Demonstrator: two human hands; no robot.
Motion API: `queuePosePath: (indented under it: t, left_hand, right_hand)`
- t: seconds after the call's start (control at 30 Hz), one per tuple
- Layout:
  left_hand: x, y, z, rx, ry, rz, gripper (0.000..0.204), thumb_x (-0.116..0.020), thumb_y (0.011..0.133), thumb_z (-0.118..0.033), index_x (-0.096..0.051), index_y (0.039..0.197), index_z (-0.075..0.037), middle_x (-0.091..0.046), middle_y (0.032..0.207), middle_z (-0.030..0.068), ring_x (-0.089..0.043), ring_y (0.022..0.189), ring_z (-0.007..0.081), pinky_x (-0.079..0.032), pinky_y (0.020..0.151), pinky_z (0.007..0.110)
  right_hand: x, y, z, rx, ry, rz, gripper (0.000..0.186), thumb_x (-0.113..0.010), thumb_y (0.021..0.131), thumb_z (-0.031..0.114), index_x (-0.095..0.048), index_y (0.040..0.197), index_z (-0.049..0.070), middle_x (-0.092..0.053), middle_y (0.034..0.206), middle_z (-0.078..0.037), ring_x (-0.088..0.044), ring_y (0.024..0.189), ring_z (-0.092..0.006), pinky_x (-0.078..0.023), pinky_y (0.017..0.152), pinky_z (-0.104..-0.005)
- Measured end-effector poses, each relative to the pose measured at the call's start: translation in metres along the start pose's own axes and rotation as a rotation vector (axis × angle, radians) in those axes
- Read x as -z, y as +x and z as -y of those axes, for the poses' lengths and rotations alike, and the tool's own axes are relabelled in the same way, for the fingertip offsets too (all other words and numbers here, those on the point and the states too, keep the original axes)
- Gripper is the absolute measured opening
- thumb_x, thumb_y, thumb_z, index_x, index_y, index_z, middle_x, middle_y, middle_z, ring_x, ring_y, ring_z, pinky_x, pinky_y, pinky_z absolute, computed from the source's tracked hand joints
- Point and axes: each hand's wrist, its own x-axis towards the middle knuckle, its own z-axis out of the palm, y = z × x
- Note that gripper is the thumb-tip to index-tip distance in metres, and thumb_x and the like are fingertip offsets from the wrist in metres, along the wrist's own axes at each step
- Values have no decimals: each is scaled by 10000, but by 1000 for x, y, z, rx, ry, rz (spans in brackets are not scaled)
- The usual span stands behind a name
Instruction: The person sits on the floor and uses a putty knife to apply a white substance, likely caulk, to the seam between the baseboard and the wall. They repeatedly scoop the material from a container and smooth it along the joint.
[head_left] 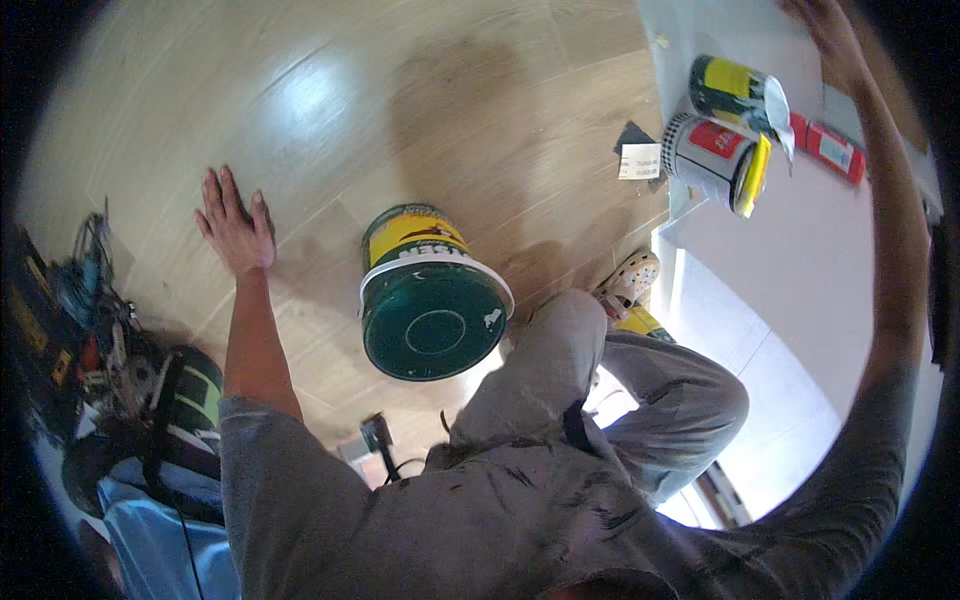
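My left hand (238, 225) rests palm down with fingers spread, apparently on the wood-look floor (330, 120); it is empty. To its right stands a bucket (435, 315) with a dark green round top, a white rim and a yellow and green label. My right arm reaches far up along the right side. At the top edge, my right hand (828, 38) has its fingers stretched out and partly cut off by the picture's rim. No held object shows in it, and what it touches cannot be made out.
At the right are a green and yellow paint can (738, 95), a white and red can (708, 155) and a red box (835, 153). A pale card (640, 161) lies beside them. Tools and cables (95, 310) crowd the left, above a blue cloth (170, 530). My clog (632, 280) is near the bucket.
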Motion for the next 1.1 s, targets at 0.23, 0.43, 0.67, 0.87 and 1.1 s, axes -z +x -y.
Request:
queuePosePath:
  t: [0.23,0.43,0.67,0.87,1.1]
  left_hand:
    - [-8,-3,7,5,-35,2,701,-406,1052,-563,-314,1655,-218,-260,1724,71,-237,1587,281,-99,1271,601]
    - [-9,-6,11,-14,-30,-55,691,-422,1050,-557,-354,1638,-200,-298,1708,77,-256,1581,283,-114,1267,594]
    - [-10,-18,12,-42,47,-7,663,-310,1096,-516,-272,1662,-172,-258,1714,139,-224,1584,344,-117,1274,569]
    - [-23,16,48,-220,189,284,656,-434,1081,-458,-372,1611,-77,-454,1609,169,-400,1487,386,-257,1257,457]
    - [122,-180,-65,658,-651,834,500,-408,1087,-339,-542,1477,-57,-619,1391,183,-595,1230,372,-457,1083,458]
  right_hand:
    - [5,-243,-44,-542,189,188,455,-508,1099,447,-651,1203,27,-708,998,-65,-686,885,-194,-551,795,-381]
    - [-191,-378,41,-979,508,178,222,-722,985,172,-664,1155,42,-725,1024,-86,-709,822,-206,-581,714,-360]
    - [-226,-335,76,-712,507,-10,142,-672,1015,141,-675,966,8,-643,899,-9,-554,862,-97,-441,756,-303]
    - [-216,-367,61,-682,303,102,241,-689,1013,179,-706,882,-23,-693,910,-39,-590,879,-112,-465,825,-313]
    - [-245,-443,24,-688,325,202,149,-656,1004,134,-704,1086,19,-700,935,-13,-605,818,-117,-509,735,-317]
